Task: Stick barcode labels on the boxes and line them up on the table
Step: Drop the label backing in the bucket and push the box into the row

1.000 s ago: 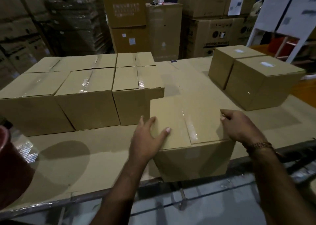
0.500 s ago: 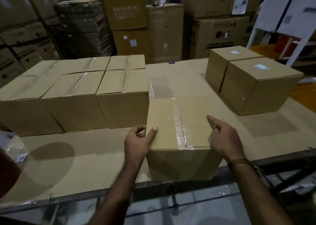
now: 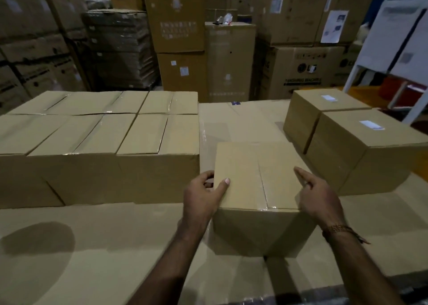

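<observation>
- My left hand [image 3: 201, 198] grips the near-left corner of the box [image 3: 254, 179]: thumb flat on the top face, fingers curled round onto the left side.
- My right hand [image 3: 318, 198] rests against the box's right edge – index finger stretched out over the top, the other fingers loosely bent along the side. I cannot tell whether they truly clasp it.
- The box stands upright on the table [image 3: 104, 247], in the middle, its taped seam running away from me; no label shows on its top.
- To its left, just beside it, sits the block of boxes [image 3: 99, 142] – two rows packed tight, taped tops, no labels that I can see.
- To the right and a little farther back stand two boxes touching each other: the near one [image 3: 370, 156] bears a white label [image 3: 371, 124] on top, and the far one [image 3: 324, 108] bears its own label [image 3: 329, 98].
- The held box lies between the block and that labelled pair, apart from the pair.
- A bracelet [image 3: 340, 229] circles my right wrist.
- Behind the table rise stacks of large cartons [image 3: 301, 68], and at the far right leans a white board [image 3: 398, 38].
</observation>
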Motion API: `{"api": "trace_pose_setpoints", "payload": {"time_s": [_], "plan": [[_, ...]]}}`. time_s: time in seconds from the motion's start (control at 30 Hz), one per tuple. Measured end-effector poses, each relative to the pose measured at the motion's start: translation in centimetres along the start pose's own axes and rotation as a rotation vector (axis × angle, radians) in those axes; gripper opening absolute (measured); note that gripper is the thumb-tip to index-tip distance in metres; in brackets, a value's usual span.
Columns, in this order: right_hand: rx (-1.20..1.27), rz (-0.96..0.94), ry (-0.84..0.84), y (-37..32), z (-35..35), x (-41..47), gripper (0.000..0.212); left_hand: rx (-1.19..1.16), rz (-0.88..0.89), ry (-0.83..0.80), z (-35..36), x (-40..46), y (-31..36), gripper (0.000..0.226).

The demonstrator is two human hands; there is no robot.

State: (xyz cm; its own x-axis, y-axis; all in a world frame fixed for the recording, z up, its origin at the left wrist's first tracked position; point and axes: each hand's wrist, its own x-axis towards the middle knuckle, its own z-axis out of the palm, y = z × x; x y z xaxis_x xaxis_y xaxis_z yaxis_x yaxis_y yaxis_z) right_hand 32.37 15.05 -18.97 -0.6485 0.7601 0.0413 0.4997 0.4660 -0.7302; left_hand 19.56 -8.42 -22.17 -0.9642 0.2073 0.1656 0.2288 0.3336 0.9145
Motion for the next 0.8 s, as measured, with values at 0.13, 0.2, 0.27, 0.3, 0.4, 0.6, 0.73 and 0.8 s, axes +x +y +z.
{"api": "trace_pose_setpoints", "payload": {"time_s": [0.13, 0.2, 0.27, 0.3, 0.4, 0.6, 0.73, 0.8], "plan": [[0.012, 0.005, 0.0, -0.7, 1.5, 4.9, 0.058, 0.378, 0.363, 0.116, 1.4, 4.6, -0.2, 0.046], [0.026, 0.019, -0.002, -0.6, 2.5, 7.4, 0.058, 0.608, 0.583, 0.087, 1.5, 6.8, -0.3, 0.062], [0.024, 0.038, 0.008, -1.0, 3.5, 9.7, 0.059, 0.812, 0.646, -0.01, 1.2, 8.8, -0.3, 0.078], [0.015, 0.04, 0.015, -1.3, 3.9, 10.9, 0.06, 0.88, 0.633, -0.048, 1.0, 9.8, -0.4, 0.082], [0.011, 0.04, 0.016, -2.8, 5.5, 14.2, 0.062, 0.929, 0.529, -0.06, 0.0, 13.1, -0.5, 0.084], [-0.018, -0.026, -0.002, -6.6, 8.5, 20.7, 0.065, 0.894, 0.26, 0.091, -2.7, 21.5, -0.7, 0.073], [-0.055, -0.08, -0.03, -8.1, 10.2, 24.3, 0.072, 0.819, 0.165, 0.05, -2.6, 26.2, -1.2, 0.056], [-0.056, -0.099, -0.035, -8.8, 11.0, 25.9, 0.071, 0.924, 0.156, 0.012, -2.1, 28.2, -1.8, 0.055]]}}
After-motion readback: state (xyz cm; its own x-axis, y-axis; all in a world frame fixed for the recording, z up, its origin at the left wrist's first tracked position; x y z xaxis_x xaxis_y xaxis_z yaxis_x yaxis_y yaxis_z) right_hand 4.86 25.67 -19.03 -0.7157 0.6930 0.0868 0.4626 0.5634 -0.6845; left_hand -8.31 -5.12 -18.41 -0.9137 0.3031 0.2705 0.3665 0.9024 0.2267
